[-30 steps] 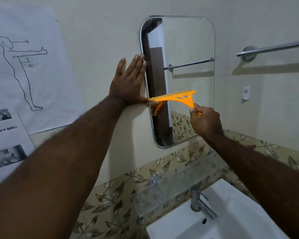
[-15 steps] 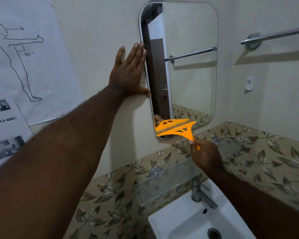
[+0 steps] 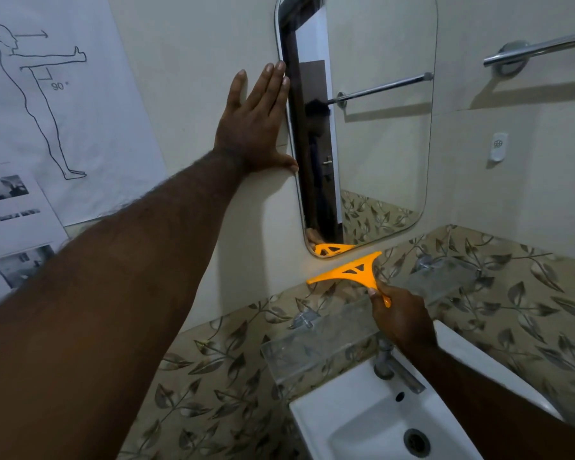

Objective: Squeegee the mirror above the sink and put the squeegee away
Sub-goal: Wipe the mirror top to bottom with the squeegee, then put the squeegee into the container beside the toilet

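A tall mirror (image 3: pixel 379 144) with rounded corners hangs on the cream wall above the white sink (image 3: pixel 356 423). My right hand (image 3: pixel 400 318) grips the handle of an orange squeegee (image 3: pixel 349 272). Its blade sits just below the mirror's bottom left corner, off the glass, and its reflection shows in that corner. My left hand (image 3: pixel 256 124) lies flat on the wall with fingers spread, touching the mirror's left edge and holding nothing.
A clear glass shelf (image 3: pixel 329 340) runs along the leaf-patterned tiles between mirror and sink, above a metal tap (image 3: pixel 395 370). A towel bar (image 3: pixel 541 48) is mounted at the upper right. Paper posters (image 3: pixel 47 104) cover the wall at left.
My right hand has drawn the squeegee down the left side of the mirror, from mid-height to below its bottom edge. My left hand stayed pressed on the wall.
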